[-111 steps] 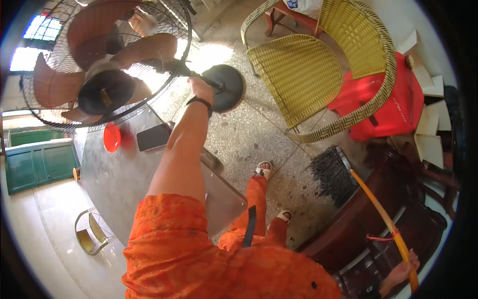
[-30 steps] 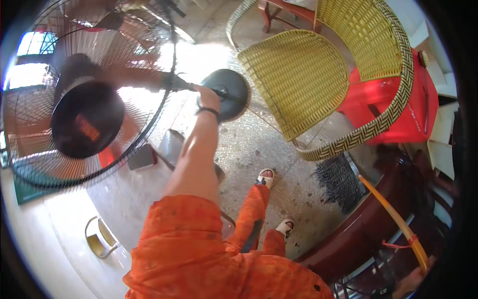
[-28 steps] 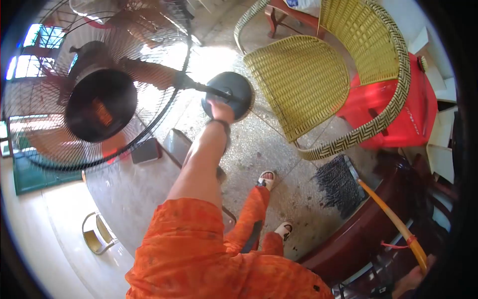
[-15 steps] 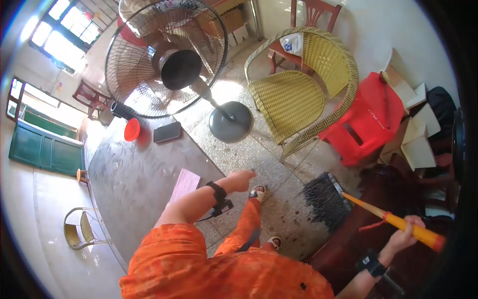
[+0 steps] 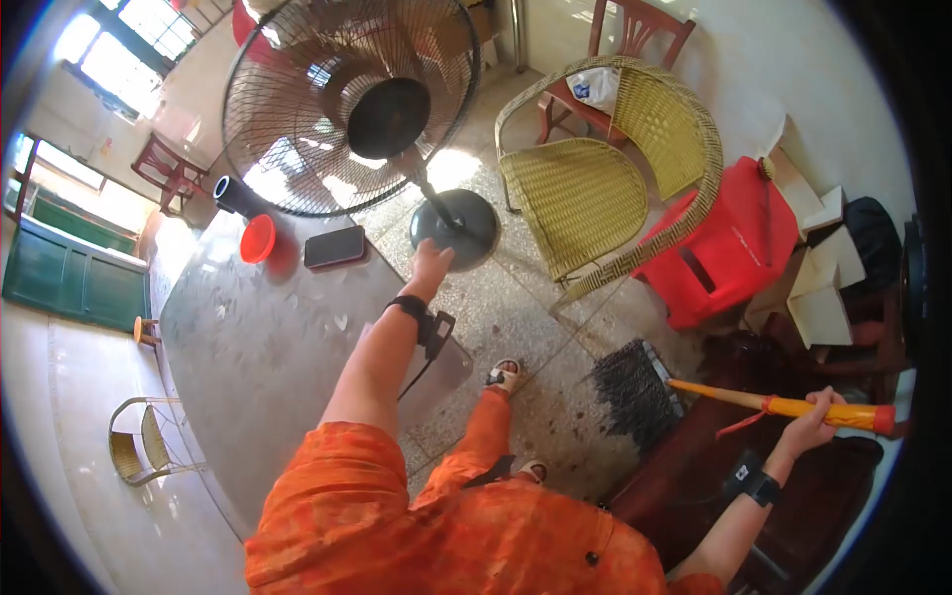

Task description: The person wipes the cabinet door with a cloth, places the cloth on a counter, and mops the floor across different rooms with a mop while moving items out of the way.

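My right hand (image 5: 813, 421) is wrapped round the orange-yellow handle of a mop (image 5: 729, 395). The mop's dark, stringy head (image 5: 635, 395) lies on the speckled floor. My left hand (image 5: 432, 263) is stretched forward with nothing visible in it, thumb apart from the fingers. In the view it overlaps the round dark base of a standing fan (image 5: 466, 230); whether it touches the base I cannot tell. Beside it is the grey table (image 5: 248, 337), bearing a dark phone (image 5: 335, 247) and a red bowl (image 5: 258, 239).
A yellow woven chair (image 5: 580, 203) and a red plastic stool (image 5: 719, 248) stand ahead to the right. Behind them is a wooden chair (image 5: 635, 35). Dark polished furniture (image 5: 684, 466) lies along my right side. A black cylinder (image 5: 236, 196) sits by the bowl.
My left arm has swung forward and left, from over the floor to before the fan base. The pink paper on the table is now hidden behind it. The right hand keeps its grip.
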Available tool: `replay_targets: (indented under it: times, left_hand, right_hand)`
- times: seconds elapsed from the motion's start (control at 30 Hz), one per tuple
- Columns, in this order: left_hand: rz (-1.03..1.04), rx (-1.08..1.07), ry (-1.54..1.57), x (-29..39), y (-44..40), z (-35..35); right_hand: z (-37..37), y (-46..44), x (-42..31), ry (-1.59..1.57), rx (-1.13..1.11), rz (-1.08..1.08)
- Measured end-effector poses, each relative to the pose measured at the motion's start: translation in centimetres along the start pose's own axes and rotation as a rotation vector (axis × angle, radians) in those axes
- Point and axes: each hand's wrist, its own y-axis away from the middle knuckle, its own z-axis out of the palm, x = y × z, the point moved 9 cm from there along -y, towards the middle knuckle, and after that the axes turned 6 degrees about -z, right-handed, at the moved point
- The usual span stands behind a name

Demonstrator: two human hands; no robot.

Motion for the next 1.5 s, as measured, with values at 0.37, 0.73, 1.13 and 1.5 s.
replay_targets:
  times: [0.37,0.73,1.13,1.5]
  left_hand:
    - [-0.079,0.656,-0.173,-0.2,-18.2,-1.4]
    - [-0.007,0.649,-0.473,2.4,-24.0,-1.3]
    - [0.082,0.233,-0.141,2.8,-26.7,-4.9]
    - [0.153,-0.034,0.226,-7.4,-28.3,-2.1]
  right_hand:
    - [5.8,-2.9,-1.0,0.388,0.078,-0.025]
    - [4.0,-5.6,-0.5,0.878,-0.141,-0.418]
    - [12.8,-3.0,-6.2,0.309,0.197,-0.222]
    - [8.2,-7.0,3.4,0.534,-0.139,-0.120]
